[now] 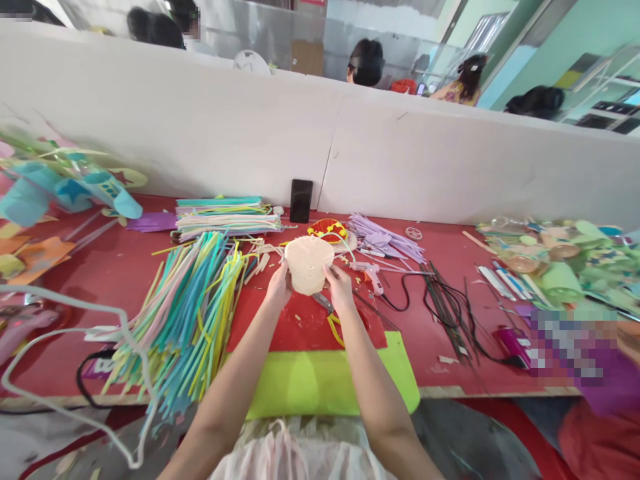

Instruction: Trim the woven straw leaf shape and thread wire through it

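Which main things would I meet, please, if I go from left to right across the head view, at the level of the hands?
Orange pieces, colourful soft sticks, left hand, cream piece, right hand, small glue gun, dark thin sticks, pile of mostly green pieces.

Black phone upright against white partition, people beyond; orange sheets on bench, far left

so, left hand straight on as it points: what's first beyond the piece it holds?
Past the cream piece, the left hand would probably meet the upright black phone in front of the white partition; height and depth are unclear from this single view.
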The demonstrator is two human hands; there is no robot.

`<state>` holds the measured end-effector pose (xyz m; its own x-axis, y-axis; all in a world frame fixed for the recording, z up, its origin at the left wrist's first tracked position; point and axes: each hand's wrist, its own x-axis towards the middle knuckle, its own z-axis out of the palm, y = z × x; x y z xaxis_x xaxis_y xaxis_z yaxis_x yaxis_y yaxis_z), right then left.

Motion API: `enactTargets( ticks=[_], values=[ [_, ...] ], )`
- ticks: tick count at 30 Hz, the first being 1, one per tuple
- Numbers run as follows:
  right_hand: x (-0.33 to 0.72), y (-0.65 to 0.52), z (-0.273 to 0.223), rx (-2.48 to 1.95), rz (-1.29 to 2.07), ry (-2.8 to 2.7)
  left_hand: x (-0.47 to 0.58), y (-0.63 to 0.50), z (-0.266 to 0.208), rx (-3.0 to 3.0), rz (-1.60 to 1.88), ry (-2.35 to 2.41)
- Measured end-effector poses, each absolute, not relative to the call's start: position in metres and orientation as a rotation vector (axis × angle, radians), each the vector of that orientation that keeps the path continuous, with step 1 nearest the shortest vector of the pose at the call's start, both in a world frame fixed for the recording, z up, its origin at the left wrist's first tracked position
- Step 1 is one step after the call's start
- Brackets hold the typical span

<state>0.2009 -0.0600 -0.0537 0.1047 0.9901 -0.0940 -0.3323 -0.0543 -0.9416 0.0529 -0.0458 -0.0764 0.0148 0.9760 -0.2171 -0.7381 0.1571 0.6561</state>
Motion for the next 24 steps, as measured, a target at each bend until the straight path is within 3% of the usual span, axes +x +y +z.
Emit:
enactTargets(
  ticks=[14, 24],
  values=[
    [0.193, -0.062, -0.057, -1.074, 1.307, -0.864, 0.059, -0.050, -0.065, 0.283, 1.379, 0.594],
    [0.186, -0.057, -0.061, -0.807, 1.580, -0.621, 0.067, -0.048, -0.060, 0.258, 1.396, 0.622]
  ],
)
